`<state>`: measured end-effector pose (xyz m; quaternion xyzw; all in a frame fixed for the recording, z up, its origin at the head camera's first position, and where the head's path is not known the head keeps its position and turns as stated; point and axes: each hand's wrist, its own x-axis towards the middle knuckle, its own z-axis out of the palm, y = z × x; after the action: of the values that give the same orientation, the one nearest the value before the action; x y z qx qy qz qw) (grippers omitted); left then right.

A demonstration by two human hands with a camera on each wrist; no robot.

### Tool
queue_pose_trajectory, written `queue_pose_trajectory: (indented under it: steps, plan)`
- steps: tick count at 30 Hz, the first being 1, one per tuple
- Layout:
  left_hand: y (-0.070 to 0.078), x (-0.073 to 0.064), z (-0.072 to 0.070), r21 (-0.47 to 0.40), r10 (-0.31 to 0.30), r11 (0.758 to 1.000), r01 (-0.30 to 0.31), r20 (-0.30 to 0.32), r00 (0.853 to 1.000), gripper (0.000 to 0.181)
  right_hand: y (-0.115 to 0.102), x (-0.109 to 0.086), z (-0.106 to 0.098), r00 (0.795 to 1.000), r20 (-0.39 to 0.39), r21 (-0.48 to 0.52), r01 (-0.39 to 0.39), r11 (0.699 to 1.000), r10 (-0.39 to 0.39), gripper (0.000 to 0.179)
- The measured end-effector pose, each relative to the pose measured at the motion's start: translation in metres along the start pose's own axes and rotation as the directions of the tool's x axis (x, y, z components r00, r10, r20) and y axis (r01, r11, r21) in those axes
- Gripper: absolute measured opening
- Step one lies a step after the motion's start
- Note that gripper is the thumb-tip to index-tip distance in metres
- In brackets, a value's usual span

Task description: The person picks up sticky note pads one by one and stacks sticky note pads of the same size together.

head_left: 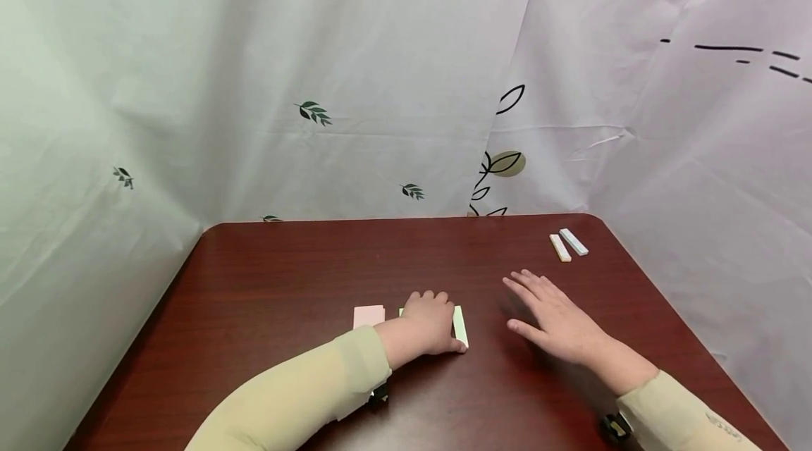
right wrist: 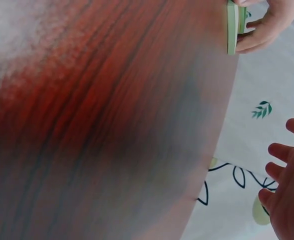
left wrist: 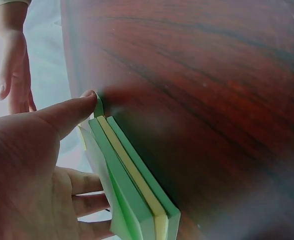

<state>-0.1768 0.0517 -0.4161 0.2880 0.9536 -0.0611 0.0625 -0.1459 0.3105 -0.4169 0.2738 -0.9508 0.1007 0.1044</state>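
My left hand [head_left: 428, 324] reaches over pads of green sticky notes near the table's middle, its thumb at the near end of a narrow light green pad [head_left: 460, 328]. In the left wrist view, the thumb touches a small green strip [left wrist: 99, 106], and the other fingers lie along the side of layered green and yellow sticky note pads [left wrist: 132, 185]. The hand grips these pads; part of them is hidden beneath it. A pink sticky note pad [head_left: 369, 315] lies just left, partly covered by the forearm. My right hand [head_left: 558, 320] is held over the table, fingers spread, holding nothing.
Two narrow pale pads, one yellowish [head_left: 560, 248] and one whitish [head_left: 574, 242], lie near the far right corner of the dark red wooden table [head_left: 285, 268]. White printed cloth [head_left: 393, 84] hangs behind the table and along its sides.
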Motion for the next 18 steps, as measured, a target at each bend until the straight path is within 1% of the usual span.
queue_pose_trajectory:
  steps: [3,5,9,11,14,16,18]
  plan:
    - [-0.001,0.001,0.001,-0.005,0.009,1.000,-0.009,-0.008,1.000,0.072,0.000,0.001,0.001,1.000,0.005,0.002,-0.004,1.000,0.004,0.068]
    - [-0.002,0.000,0.001,-0.011,0.014,1.000,-0.014,-0.016,1.000,0.072,0.000,0.003,0.001,1.000,0.012,0.028,-0.016,0.999,0.016,0.067]
    - [-0.003,0.000,0.001,-0.024,0.017,1.000,-0.018,-0.027,1.000,0.070,0.004,0.009,0.002,0.997,0.040,0.108,-0.073,0.991,0.069,0.064]
    - [-0.003,0.001,0.002,-0.026,0.016,1.000,-0.016,-0.025,1.000,0.070,0.008,0.012,0.002,0.994,0.054,0.132,-0.105,0.986,0.099,0.064]
    - [-0.003,0.002,0.002,-0.031,0.014,0.999,-0.015,-0.020,1.000,0.071,0.018,0.019,0.003,0.990,0.050,0.085,-0.136,0.987,0.132,0.065]
    - [-0.003,0.002,0.001,-0.029,0.013,0.999,-0.013,-0.017,1.000,0.072,0.028,0.025,0.004,0.988,0.019,0.036,-0.154,0.987,0.153,0.065]
    - [-0.002,0.002,0.000,-0.030,0.012,0.999,-0.012,-0.015,1.000,0.072,0.040,0.033,0.005,0.982,-0.008,-0.004,-0.187,0.982,0.187,0.063]
